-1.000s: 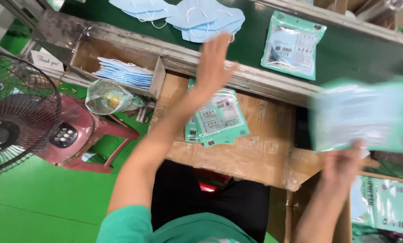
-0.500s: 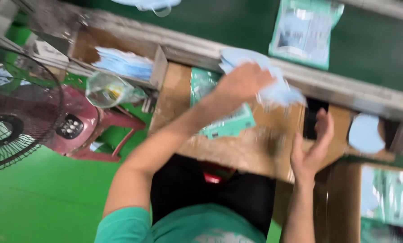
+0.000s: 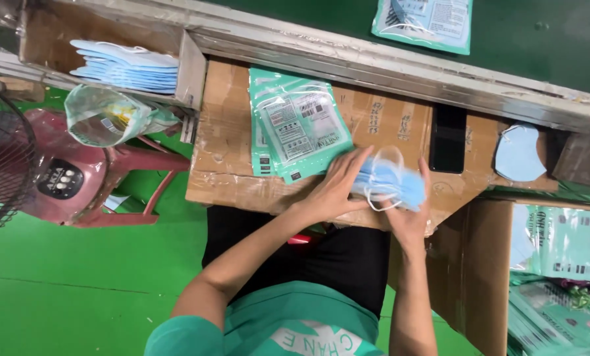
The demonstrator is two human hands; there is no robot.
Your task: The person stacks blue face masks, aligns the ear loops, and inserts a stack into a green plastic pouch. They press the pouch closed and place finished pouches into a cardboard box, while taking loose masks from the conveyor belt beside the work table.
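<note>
A small stack of light blue face masks [image 3: 388,183] with white ear loops rests between my two hands over the cardboard work surface [image 3: 387,125]. My left hand [image 3: 338,184] presses the stack's left side, fingers spread along it. My right hand [image 3: 410,214] cups it from below and from the right. Just left of my hands lies a pile of teal and white printed mask pouches [image 3: 295,132].
An open box of blue masks [image 3: 127,66] sits at upper left, with a clear bag [image 3: 100,118] below it. A filled pouch [image 3: 423,23] lies on the green belt. A single mask [image 3: 518,153], a black phone [image 3: 448,138], packed pouches [image 3: 562,244], a fan [image 3: 1,165] and a red stool [image 3: 114,181] surround me.
My left hand brought masks down from the belt to the cardboard surface. My right hand let go of a pouch and joined the left on the stack.
</note>
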